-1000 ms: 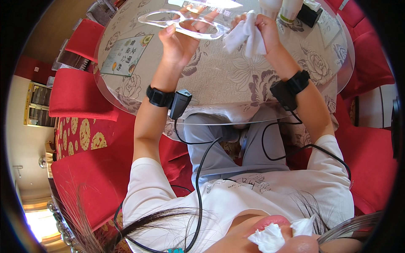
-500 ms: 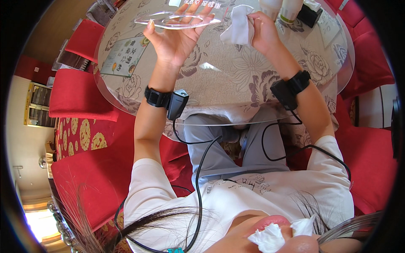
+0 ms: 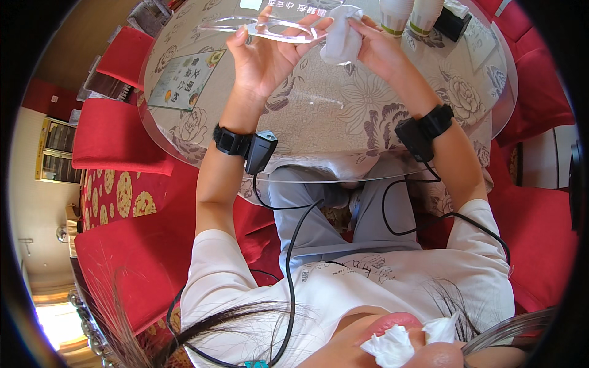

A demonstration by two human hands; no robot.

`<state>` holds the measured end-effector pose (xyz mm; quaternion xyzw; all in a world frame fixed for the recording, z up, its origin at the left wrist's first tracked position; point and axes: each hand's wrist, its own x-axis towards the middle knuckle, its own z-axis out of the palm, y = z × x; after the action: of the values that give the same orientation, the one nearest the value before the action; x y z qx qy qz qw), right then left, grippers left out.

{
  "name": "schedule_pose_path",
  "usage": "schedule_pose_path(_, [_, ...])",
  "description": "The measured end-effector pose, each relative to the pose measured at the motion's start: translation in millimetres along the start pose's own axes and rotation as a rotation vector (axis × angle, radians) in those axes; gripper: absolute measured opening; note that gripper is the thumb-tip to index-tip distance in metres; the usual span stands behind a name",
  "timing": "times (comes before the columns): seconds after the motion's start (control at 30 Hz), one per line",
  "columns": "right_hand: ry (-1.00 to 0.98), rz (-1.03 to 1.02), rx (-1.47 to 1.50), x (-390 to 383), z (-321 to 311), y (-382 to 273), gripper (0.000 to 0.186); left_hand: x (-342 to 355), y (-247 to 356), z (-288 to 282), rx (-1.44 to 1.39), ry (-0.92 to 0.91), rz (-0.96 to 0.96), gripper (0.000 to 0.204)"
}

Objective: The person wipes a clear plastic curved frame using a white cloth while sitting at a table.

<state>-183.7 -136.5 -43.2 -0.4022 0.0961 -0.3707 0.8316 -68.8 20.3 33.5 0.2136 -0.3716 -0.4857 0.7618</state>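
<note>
My left hand (image 3: 261, 64) holds a clear, shiny plastic piece (image 3: 262, 29) with cut-out openings and white lettering along its top, gripped with the thumb at the near edge and fingers behind it. My right hand (image 3: 380, 49) pinches a folded white cloth (image 3: 338, 38) beside the piece's right end; whether the cloth touches it I cannot tell. Both hands are over the round, glass-topped table (image 3: 331, 135) with its patterned tablecloth.
A printed card (image 3: 178, 80) lies on the table's left. Stacked paper cups (image 3: 423, 18) and a black tissue box (image 3: 450, 24) stand at the back right. Red chairs (image 3: 119, 132) surround the table. Black cables (image 3: 288, 257) run from both wrist devices across my body.
The plastic piece tilted nearly edge-on, then back somewhat. The white cloth in my right hand has changed shape and moved slightly left, nearer the piece's right end.
</note>
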Motion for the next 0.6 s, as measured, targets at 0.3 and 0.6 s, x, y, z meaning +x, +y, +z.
schedule_pose_path(0.3, [-0.051, -0.057, -0.132, 4, -3, 4, 0.028, 0, -7, -28, -0.018, -0.219, -0.115, 0.091])
schedule_pose_path(0.6, [-0.142, 0.030, -0.031, -8, 7, -10, 0.032, -2, -7, -25, 0.075, -0.128, -0.084, 0.098])
